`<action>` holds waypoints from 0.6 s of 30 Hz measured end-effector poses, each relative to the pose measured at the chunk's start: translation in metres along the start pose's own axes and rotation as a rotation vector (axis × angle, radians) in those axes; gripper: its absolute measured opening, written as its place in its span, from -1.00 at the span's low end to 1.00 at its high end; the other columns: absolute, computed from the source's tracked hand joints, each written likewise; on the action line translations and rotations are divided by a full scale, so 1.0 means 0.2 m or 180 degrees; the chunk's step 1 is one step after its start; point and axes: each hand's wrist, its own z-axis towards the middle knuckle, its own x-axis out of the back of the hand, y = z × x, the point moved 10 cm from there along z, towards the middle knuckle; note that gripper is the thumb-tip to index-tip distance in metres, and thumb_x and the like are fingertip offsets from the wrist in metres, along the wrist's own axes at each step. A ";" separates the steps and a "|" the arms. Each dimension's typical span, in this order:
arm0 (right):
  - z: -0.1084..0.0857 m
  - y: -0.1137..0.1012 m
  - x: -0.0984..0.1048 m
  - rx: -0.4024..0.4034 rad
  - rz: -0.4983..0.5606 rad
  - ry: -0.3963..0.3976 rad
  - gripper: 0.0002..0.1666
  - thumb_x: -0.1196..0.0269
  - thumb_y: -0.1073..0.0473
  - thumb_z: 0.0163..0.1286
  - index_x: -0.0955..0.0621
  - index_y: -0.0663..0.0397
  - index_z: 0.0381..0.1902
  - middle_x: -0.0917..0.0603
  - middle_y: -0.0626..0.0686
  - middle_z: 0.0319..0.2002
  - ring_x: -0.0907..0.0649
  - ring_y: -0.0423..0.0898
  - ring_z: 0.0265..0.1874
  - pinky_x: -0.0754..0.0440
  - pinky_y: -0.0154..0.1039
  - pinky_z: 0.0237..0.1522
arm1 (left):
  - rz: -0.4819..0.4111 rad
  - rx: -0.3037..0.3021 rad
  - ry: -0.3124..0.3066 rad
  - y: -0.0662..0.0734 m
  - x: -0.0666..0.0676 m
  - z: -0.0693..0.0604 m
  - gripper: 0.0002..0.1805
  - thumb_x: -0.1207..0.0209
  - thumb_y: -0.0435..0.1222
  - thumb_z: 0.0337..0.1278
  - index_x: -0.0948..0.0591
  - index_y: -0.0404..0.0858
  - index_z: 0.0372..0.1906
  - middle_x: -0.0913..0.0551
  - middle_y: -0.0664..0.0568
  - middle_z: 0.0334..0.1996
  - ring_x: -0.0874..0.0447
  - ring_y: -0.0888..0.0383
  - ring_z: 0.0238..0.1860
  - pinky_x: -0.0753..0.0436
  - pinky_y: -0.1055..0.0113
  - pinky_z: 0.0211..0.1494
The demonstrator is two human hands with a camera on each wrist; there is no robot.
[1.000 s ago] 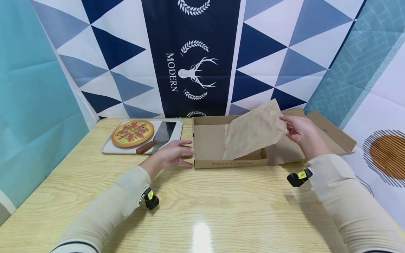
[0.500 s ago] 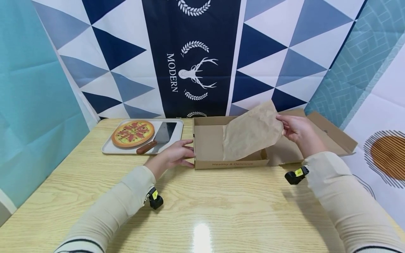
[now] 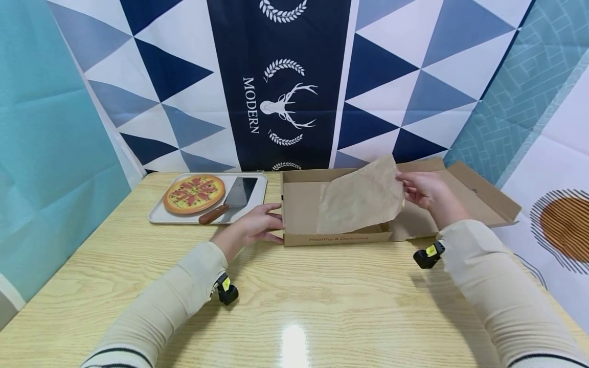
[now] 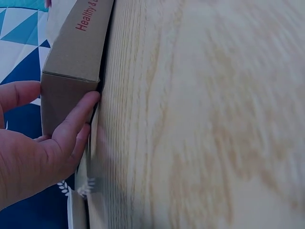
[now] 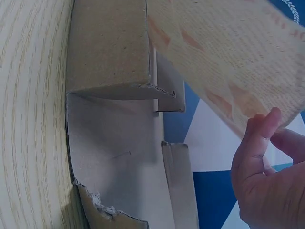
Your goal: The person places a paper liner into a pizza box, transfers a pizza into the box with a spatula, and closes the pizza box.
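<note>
A brown cardboard pizza box (image 3: 298, 204) marked "Healthy & Delicious" lies on the table with its lid folded out to the right. My right hand (image 3: 425, 193) pinches the right edge of a sheet of brown greaseproof paper (image 3: 361, 197). The sheet slants down leftward into the box, its right side raised. In the right wrist view, print shows on the underside of the paper (image 5: 228, 57) between thumb and fingers. Against the box's left wall rests my left hand (image 3: 257, 223), fingers extended. The left wrist view shows its fingertips touching the box side (image 4: 64, 100).
Left of the box stands a white tray (image 3: 156, 214) with a pizza (image 3: 193, 194) and a wooden-handled pizza server (image 3: 239, 191). The open lid (image 3: 478, 199) reaches toward the right wall. A patterned cloth (image 3: 285, 76) hangs behind the wooden table (image 3: 322, 296).
The right hand has moved left and slightly down with the paper, bringing it lower over the box. My left hand has come in against the box's left wall.
</note>
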 end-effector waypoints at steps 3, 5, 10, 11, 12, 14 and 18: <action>0.00 0.00 0.00 -0.0005 -0.0140 0.0006 -0.65 -0.18 0.30 0.42 -0.68 0.04 -0.59 -0.66 -0.07 -0.58 -0.61 -0.26 -0.59 -0.62 -0.42 -0.47 | -0.0017 -0.0024 -0.0010 0.00 0.00 0.00 -0.17 0.01 -0.61 0.23 0.09 -0.31 0.54 -0.16 -0.39 0.39 -0.29 -0.26 0.32 -0.53 -0.17 0.08; 0.01 0.00 -0.01 -0.0005 -0.0237 0.0000 -0.66 -0.19 0.28 0.42 -0.68 0.02 -0.59 -0.67 -0.08 -0.57 -0.61 -0.27 -0.60 -0.62 -0.42 -0.46 | -0.0023 -0.0029 -0.0017 0.00 0.00 0.00 -0.17 0.01 -0.61 0.23 0.09 -0.31 0.54 -0.17 -0.39 0.39 -0.29 -0.26 0.32 -0.53 -0.18 0.09; 0.02 0.01 -0.04 0.0004 -0.0399 -0.0070 -0.70 -0.23 0.32 0.38 -0.69 0.02 -0.57 -0.72 -0.07 -0.52 -0.68 -0.27 -0.57 -0.66 -0.39 -0.40 | -0.0047 -0.0005 -0.0013 -0.01 0.00 0.01 -0.17 0.00 -0.60 0.24 0.07 -0.28 0.54 -0.18 -0.35 0.39 -0.29 -0.23 0.33 -0.52 -0.17 0.10; 0.02 0.01 -0.05 0.0010 -0.0398 -0.0106 -0.70 -0.23 0.35 0.37 -0.69 0.02 -0.56 -0.73 -0.06 -0.51 -0.69 -0.26 -0.55 -0.67 -0.38 -0.39 | -0.0052 -0.0006 -0.0012 -0.01 0.00 0.01 -0.17 0.00 -0.60 0.24 0.07 -0.28 0.54 -0.19 -0.35 0.39 -0.29 -0.23 0.33 -0.52 -0.17 0.10; 0.02 0.01 -0.06 0.0019 -0.0390 -0.0157 -0.69 -0.22 0.39 0.37 -0.69 0.03 -0.56 -0.73 -0.05 -0.50 -0.71 -0.25 -0.53 -0.67 -0.36 -0.37 | -0.0054 -0.0008 -0.0007 -0.01 0.00 0.01 -0.17 0.00 -0.60 0.24 0.07 -0.28 0.54 -0.19 -0.35 0.39 -0.29 -0.23 0.33 -0.52 -0.17 0.10; 0.02 0.00 -0.08 0.0044 -0.0365 -0.0253 -0.68 -0.17 0.46 0.36 -0.68 0.07 -0.53 -0.73 -0.03 -0.49 -0.72 -0.23 -0.50 -0.68 -0.34 -0.35 | -0.0049 -0.0026 -0.0014 -0.01 0.00 0.01 -0.17 0.01 -0.60 0.24 0.08 -0.29 0.54 -0.19 -0.37 0.39 -0.29 -0.25 0.33 -0.52 -0.18 0.10; 0.03 -0.01 -0.10 0.0135 -0.0437 -0.0275 -0.81 -0.14 0.51 0.34 -0.63 0.19 -0.34 -0.73 0.00 -0.47 -0.73 -0.20 -0.48 -0.68 -0.32 -0.33 | -0.0045 -0.0025 -0.0011 -0.01 0.00 0.01 -0.17 0.01 -0.60 0.24 0.09 -0.30 0.54 -0.18 -0.37 0.39 -0.29 -0.25 0.33 -0.51 -0.18 0.10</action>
